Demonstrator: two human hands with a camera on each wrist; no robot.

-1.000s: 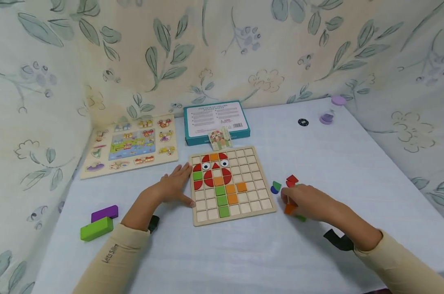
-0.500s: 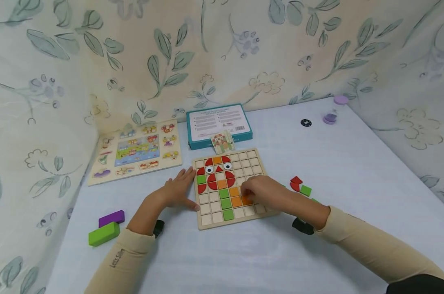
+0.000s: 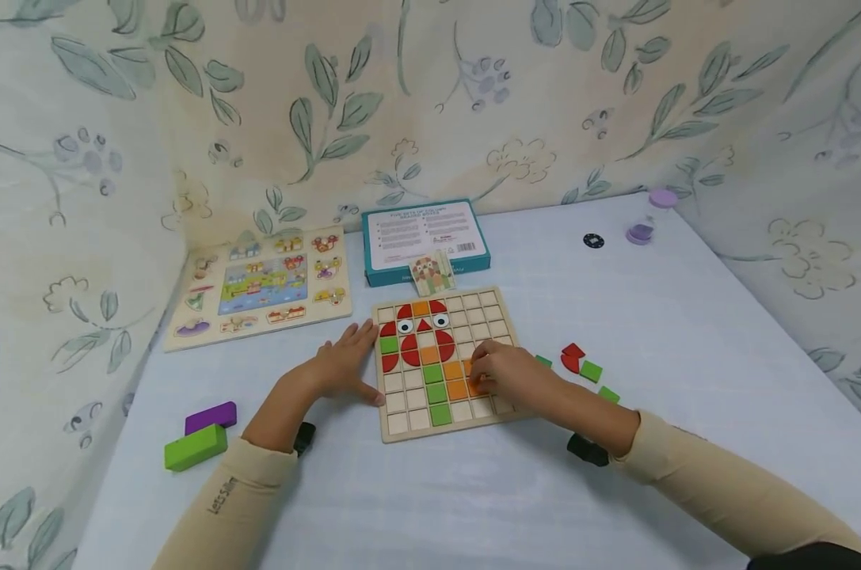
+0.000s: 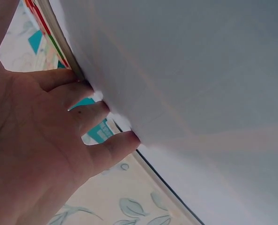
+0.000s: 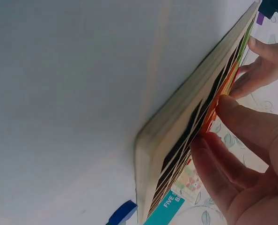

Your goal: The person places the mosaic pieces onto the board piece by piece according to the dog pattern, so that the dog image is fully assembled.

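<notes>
A square wooden grid board [image 3: 474, 416] lies on the white cloth, partly filled with red, orange, green and eye-printed tiles. My left hand [image 3: 343, 368] rests at the board's left edge with fingers spread; the left wrist view shows its fingertips [image 4: 122, 140] against cloth and board. Over the board's right half, my right hand [image 3: 512, 372] pinches an orange square tile [image 5: 217, 101] between thumb and fingers, right at the board surface. The hand covers some cells there. Green square tiles [image 3: 590, 371] and red curved pieces [image 3: 571, 361] lie to the right of the board.
A picture card [image 3: 432, 273] leans on a teal box [image 3: 426, 240] behind the board. To the left are a wooden picture puzzle [image 3: 262, 289], a purple block [image 3: 211, 417] and a green block [image 3: 196, 448]. A sand timer [image 3: 641, 229] and a black disc [image 3: 593, 241] stand farther back right.
From the loose tiles on the right, my right hand has moved left onto the board with an orange tile; over the last half second it barely moves. The left hand stays at the edge.
</notes>
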